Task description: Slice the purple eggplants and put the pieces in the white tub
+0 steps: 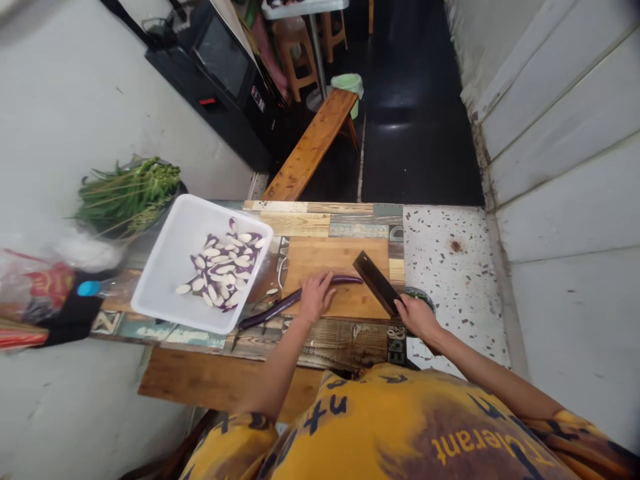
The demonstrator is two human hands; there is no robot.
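A long purple eggplant [273, 311] lies slantwise, partly across the wooden cutting board [320, 257], with its stem end past the board's left edge. My left hand [316, 297] is closed over its middle from above, fingers pointing toward the tip. In my right hand [419, 316] is the handle of a dark cleaver [376, 283]. Its blade angles up and left over the right part of the board, just beyond the eggplant's tip. To the left, a white plastic basin [165, 267] holds many slanted eggplant slices [225, 270], white inside with purple skin.
Behind the basin sits a bowl of long green vegetables [127, 197]. Plastic bags [45, 283] and a blue-capped bottle [89, 288] lie at the far left. A speckled slab [450, 267] adjoins the table's right end. Beyond the table stand a wooden bench [315, 143] and a green bin [349, 83].
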